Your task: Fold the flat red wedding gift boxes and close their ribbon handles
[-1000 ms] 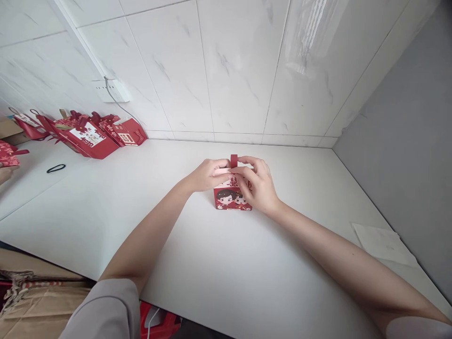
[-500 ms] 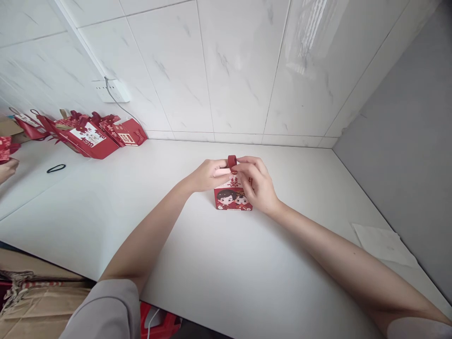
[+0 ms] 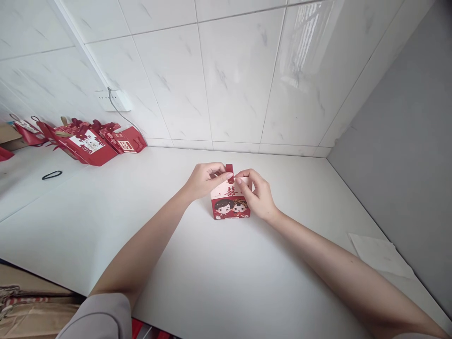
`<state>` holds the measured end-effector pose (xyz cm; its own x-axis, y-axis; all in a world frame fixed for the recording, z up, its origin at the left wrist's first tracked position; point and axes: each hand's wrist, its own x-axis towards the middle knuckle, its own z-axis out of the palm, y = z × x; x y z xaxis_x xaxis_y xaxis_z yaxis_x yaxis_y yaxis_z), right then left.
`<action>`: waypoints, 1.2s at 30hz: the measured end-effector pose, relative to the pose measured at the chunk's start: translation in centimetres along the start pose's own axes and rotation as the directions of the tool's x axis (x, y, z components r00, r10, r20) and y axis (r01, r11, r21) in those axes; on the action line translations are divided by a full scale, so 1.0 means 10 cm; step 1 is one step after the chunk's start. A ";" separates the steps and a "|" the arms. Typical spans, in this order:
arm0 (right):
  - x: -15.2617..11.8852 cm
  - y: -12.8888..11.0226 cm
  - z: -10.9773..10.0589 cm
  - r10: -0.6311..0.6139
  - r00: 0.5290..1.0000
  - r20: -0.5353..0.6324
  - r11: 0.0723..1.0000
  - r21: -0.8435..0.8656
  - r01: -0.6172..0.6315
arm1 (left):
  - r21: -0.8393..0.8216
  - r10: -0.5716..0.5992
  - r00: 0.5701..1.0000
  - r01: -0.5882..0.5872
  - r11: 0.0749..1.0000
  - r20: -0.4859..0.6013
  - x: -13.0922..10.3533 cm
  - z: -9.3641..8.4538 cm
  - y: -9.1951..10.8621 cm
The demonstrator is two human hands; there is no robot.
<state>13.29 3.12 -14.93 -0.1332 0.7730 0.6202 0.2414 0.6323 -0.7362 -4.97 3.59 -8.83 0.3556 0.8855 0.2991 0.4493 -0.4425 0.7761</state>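
Note:
A small red and white gift box (image 3: 230, 208) stands upright on the white table, with two cartoon figures and red characters on its front. At its top a dark red ribbon handle (image 3: 230, 169) sticks up. My left hand (image 3: 205, 181) is closed at the box's upper left, its thumb pressed on the ribbon handle and its fingers behind. My right hand (image 3: 260, 194) pinches the box's top edge on the right, thumb in front and fingers behind. Both hands hide parts of the top.
Several red gift bags (image 3: 92, 147) stand against the tiled wall at the left, below a wall socket (image 3: 113, 100) with a cable. A black loop (image 3: 52, 175) lies on the table. A white sheet (image 3: 379, 254) is at the right edge. Brown cardboard (image 3: 35, 313) shows below the table.
My left thumb has moved onto the ribbon handle, which now looks flatter. My right fingers have shifted from the ribbon to the box's top edge. Another person's hand has left the far left.

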 end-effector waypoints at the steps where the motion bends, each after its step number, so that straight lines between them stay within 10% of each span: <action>1: 0.00 0.00 0.00 -0.013 1.000 0.004 1.000 -0.004 0.013 | 0.011 -0.006 0.999 0.006 1.000 -0.042 0.00 0.03 0.01; 6: 0.01 0.00 -0.01 -0.046 0.999 0.021 0.999 -0.008 0.047 | 0.025 -0.020 0.988 0.024 0.999 -0.150 0.01 0.09 0.03; 14: 0.02 0.05 -0.04 -0.198 0.980 0.023 0.962 -0.189 0.198 | 0.053 -0.062 0.992 0.057 0.997 0.107 0.02 -0.04 -0.05; 19: 0.12 0.05 -0.18 -0.477 0.869 0.132 0.778 -0.398 0.487 | 0.036 -0.033 0.992 0.029 0.999 0.125 0.01 -0.06 -0.07; 29: 0.18 0.10 -0.27 -0.618 0.744 0.255 0.557 -0.525 0.643 | 0.145 0.014 0.991 -0.033 0.989 0.132 -0.02 -0.08 0.01; 36: 0.17 0.10 -0.24 -0.540 0.812 0.222 0.641 -0.516 0.568 | 0.097 0.021 0.986 -0.038 0.995 0.163 -0.01 -0.06 -0.01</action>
<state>15.66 4.93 -13.98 -0.4521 0.2977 0.8408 0.5754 0.8176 0.0199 -5.55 3.70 -8.61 0.4942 0.8408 0.2209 0.5129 -0.4872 0.7068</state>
